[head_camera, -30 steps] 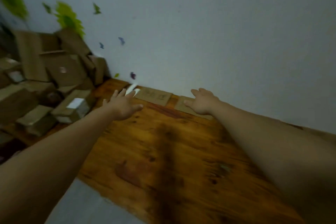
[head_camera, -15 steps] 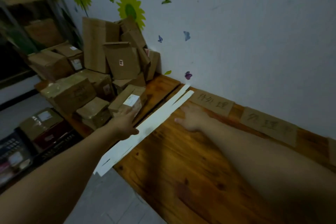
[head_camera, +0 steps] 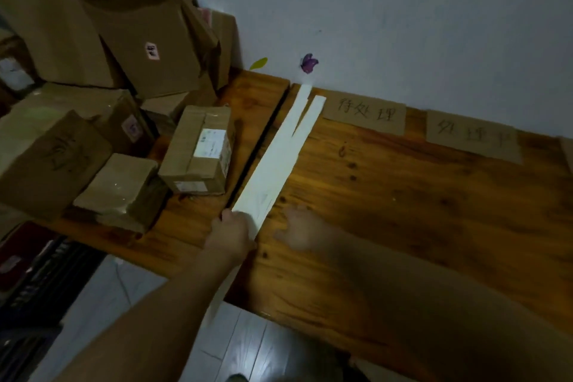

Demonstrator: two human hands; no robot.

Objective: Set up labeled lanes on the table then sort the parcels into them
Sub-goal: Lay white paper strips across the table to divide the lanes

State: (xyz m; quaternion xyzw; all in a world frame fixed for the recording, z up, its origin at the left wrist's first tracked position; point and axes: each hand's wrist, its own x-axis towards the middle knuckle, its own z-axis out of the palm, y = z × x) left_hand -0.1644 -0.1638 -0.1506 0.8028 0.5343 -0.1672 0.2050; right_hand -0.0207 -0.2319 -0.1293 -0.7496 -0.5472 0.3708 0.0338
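Two long white paper strips (head_camera: 279, 149) lie overlapped along the left side of the wooden table (head_camera: 403, 211), running from the wall toward the near edge. My left hand (head_camera: 231, 234) grips their near end. My right hand (head_camera: 305, 228) rests flat on the wood just right of the strips, blurred. Two cardboard labels with handwritten characters lie against the wall: one (head_camera: 366, 113) beside the strips' far end, another (head_camera: 473, 136) to its right. Brown parcels (head_camera: 198, 150) are piled on the adjoining table to the left.
A dark gap (head_camera: 257, 146) separates the two tabletops. Larger cardboard boxes (head_camera: 145, 40) lean against the wall behind the parcels. A dark crate (head_camera: 40, 267) stands on the floor at lower left. Grey floor tiles (head_camera: 248, 347) show below the table edge.
The view has moved closer and lower. My left hand has come to the strips' near end and taken hold of it. My right hand has slid back from near the labels toward me.
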